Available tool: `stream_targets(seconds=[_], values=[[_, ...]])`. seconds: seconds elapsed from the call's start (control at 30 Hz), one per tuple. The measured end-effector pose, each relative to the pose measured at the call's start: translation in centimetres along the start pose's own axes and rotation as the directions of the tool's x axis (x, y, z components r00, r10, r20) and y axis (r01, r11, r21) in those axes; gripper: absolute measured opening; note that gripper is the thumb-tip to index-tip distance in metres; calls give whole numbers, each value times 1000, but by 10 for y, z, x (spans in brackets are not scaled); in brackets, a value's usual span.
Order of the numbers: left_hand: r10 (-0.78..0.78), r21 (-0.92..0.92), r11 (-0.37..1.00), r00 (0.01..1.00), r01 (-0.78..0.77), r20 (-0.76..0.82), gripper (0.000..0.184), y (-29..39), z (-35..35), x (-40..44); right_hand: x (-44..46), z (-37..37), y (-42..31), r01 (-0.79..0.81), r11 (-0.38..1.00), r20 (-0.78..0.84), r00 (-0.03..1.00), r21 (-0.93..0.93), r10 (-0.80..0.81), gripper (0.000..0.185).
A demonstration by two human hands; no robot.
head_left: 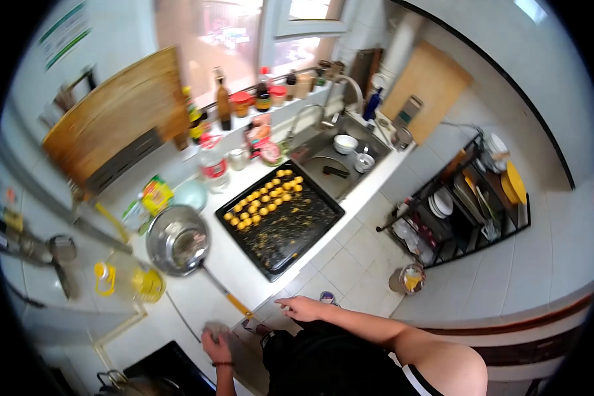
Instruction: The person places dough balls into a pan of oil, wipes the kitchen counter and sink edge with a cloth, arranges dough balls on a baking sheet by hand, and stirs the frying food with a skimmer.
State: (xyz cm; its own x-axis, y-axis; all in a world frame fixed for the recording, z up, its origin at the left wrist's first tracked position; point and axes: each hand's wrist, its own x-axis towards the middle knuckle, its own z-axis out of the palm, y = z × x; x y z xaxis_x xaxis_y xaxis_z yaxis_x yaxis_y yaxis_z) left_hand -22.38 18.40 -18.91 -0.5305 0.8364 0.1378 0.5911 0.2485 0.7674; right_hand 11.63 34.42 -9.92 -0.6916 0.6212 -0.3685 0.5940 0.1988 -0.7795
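Note:
My left hand (216, 344) is over the counter at the bottom, smeared by motion; its fingers look curled, but I cannot make out whether they hold anything. A thin dark line on the counter ends beside it; whether it is a stick or a seam is unclear. My right hand (301, 308) hangs past the counter's front edge, fingers loosely stretched, holding nothing. Near it is the wooden-ended handle (237, 305) of a metal wok (178, 240), which has some pale wet matter inside. A black baking tray (323, 202) carries rows of small yellow balls (264, 200) and scattered crumbs.
A sink (317, 173) with bowls lies beyond the tray. Oil jugs (148, 285), a pale bowl (190, 195), a large bottle (214, 173) and food packets (157, 194) surround the wok. A black stove (168, 369) is lower left. A dish rack (465, 201) and bin (408, 279) stand right.

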Motion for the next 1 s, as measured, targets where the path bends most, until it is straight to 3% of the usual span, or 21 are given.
stream_targets(seconds=[0.03,0.1,0.13,0.2,0.27,0.33,0.5,0.53,0.63,0.77,0.8,0.87,0.9,0.97,1.0], values=[[28,7,1000,999,-29,23,28,18,5,0,-20,-16,13,-34,998,-71,997,53,37,55],[-123,-34,991,987,127,103,22,58,23,-10,-61,-43,46,-50,991,-164,984,126,71,55],[-106,-23,994,988,109,111,22,91,42,-13,-80,-55,65,-60,982,-228,968,178,101,54],[130,-55,991,960,-120,248,26,177,95,-17,-118,-71,107,-48,978,-281,954,201,105,55],[251,-150,965,930,-218,267,31,219,180,-32,-158,-88,145,28,968,-398,914,249,76,53],[147,-250,967,906,-47,397,31,283,252,-45,-195,-101,175,53,967,-453,889,248,67,54],[447,-263,891,816,-370,365,28,418,384,-32,-280,-163,218,5,890,-521,812,456,262,53],[485,-258,873,793,-414,369,28,433,409,-21,-288,-175,230,10,840,-523,787,543,328,53],[498,-186,865,755,-466,426,29,468,474,17,-305,-212,265,-53,861,-561,738,507,376,51],[430,133,819,750,-559,504,35,486,555,66,-294,-269,307,-80,873,-573,725,482,382,51],[370,259,763,729,-592,575,39,483,577,78,-288,-285,318,-91,875,-570,726,476,385,51],[239,332,756,710,-564,663,46,490,606,90,-274,-319,344,-96,917,-573,754,388,321,54],[248,282,800,720,-530,648,54,485,626,94,-266,-338,358,-112,916,-565,757,384,329,54],[257,246,823,721,-513,643,56,485,644,98,-255,-374,380,-206,967,-592,765,151,255,56],[284,219,832,731,-510,621,58,478,658,98,-255,-393,385,-221,963,-577,771,155,269,56]])
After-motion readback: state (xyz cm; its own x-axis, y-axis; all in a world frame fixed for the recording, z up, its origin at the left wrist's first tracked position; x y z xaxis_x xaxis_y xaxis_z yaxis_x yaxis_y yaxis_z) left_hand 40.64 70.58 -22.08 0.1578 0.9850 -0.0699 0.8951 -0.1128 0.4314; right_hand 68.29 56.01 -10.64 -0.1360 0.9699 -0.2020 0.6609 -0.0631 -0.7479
